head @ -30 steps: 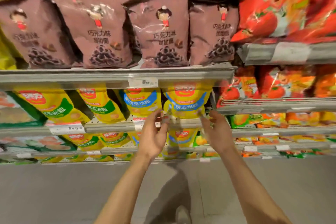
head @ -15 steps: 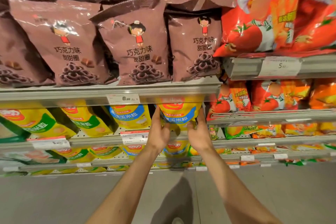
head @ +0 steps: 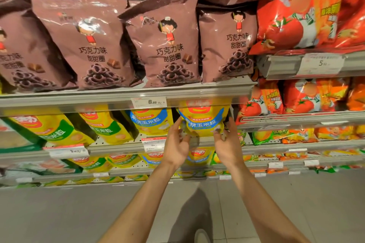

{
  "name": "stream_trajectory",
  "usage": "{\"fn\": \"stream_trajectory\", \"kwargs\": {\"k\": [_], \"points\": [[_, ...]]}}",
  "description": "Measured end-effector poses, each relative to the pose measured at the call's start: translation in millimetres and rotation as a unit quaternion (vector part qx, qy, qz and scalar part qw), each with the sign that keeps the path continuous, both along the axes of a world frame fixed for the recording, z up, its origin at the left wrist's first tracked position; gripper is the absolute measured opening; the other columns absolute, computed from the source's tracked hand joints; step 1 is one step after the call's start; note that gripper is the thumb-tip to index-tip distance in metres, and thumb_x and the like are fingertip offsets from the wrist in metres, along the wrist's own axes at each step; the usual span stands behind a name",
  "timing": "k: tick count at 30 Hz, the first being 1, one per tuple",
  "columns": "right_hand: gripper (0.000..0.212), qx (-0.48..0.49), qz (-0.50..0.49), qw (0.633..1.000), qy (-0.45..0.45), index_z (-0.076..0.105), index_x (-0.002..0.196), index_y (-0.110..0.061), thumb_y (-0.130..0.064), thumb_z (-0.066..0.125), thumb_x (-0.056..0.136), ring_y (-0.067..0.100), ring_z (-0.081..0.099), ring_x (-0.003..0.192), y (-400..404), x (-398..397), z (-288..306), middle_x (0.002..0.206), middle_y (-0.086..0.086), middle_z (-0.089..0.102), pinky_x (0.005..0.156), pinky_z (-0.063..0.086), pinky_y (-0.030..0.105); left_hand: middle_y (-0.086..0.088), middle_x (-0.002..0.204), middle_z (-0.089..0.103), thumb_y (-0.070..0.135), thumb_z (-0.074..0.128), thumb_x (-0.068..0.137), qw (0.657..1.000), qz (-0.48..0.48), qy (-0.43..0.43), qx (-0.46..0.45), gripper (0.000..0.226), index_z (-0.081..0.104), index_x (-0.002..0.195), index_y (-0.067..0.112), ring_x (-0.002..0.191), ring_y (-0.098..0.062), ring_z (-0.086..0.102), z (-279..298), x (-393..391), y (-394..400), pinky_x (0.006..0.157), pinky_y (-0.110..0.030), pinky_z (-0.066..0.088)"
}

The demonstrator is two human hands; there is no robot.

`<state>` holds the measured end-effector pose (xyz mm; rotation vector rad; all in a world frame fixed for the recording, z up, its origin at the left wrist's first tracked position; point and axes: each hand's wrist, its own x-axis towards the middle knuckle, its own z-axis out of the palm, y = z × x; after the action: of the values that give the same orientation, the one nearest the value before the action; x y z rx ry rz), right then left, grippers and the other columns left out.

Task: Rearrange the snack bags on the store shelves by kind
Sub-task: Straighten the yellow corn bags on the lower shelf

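From the head view, the person's arms reach up to the second shelf [head: 118, 147], one hand on each side of a yellow snack bag with a blue band [head: 203, 118]. That bag stands at the right end of this shelf, its top hidden behind the front edge of the shelf above [head: 79, 100]. Half a second ago both hands were pressed against the bag's lower edge; now the fingers have spread. The left hand [head: 176, 144] touches the bag's left edge with its fingertips, and the right hand [head: 227, 144] lies against its right edge, so the grip is loosened and no longer clamped. The camera has also come closer to the shelves since then.

The bag's blue band reads "烤玉米粒" with "BAKED CORN" beneath. Just left of it stands a second blue-band bag [head: 151, 122], then yellow bags with green bands [head: 106, 128]. On the shelf above, brown bags [head: 94, 45] show a cartoon child and the words "巧克力味 甜甜圈" over dark rings. A price tag [head: 149, 102] on that shelf's front edge reads "6.80". To the right, red tomato bags [head: 296, 16] stand above a tag [head: 321, 63] reading "5", the rest blurred.
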<state>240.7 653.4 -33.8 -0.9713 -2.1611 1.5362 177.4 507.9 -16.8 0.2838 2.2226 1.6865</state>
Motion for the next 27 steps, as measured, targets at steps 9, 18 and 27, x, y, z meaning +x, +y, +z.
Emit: {"fn": "stream_trajectory", "kwargs": {"k": [9,18,27], "points": [[0.02,0.083,0.055,0.995,-0.025,0.069,0.113,-0.005,-0.012,0.061,0.096,0.023,0.061,0.091,-87,-37,-7,0.098,0.007,0.063,0.081,0.045,0.029,-0.004,0.162,0.037,0.006,0.055,0.101,0.991,0.127,0.01,-0.028,0.065,0.028,0.16,0.015,0.15,-0.018,0.036,-14,-37,-103,0.121,-0.04,0.036],[0.041,0.117,0.095,0.987,-0.058,0.052,0.14,-0.022,-0.018,0.049,0.099,0.014,0.06,0.068,-121,-101,13,0.095,0.0,0.069,0.06,0.032,0.027,-0.001,0.175,0.009,0.016,0.051,0.097,0.998,0.047,0.023,-0.046,0.083,0.005,0.166,0.02,0.161,-0.015,0.006,-17,-78,-116,0.131,-0.045,0.015],[0.06,0.053,0.107,0.992,-0.028,0.036,0.153,-0.036,-0.014,0.043,0.098,0.02,0.063,0.089,-118,-103,-8,0.13,0.001,0.063,0.075,0.042,0.027,0.012,0.164,0.024,-0.018,0.038,0.095,0.999,0.023,-0.023,-0.037,0.082,0.007,0.164,0.013,0.155,0.0,0.02,-7,-76,-108,0.124,-0.018,0.018]]}}
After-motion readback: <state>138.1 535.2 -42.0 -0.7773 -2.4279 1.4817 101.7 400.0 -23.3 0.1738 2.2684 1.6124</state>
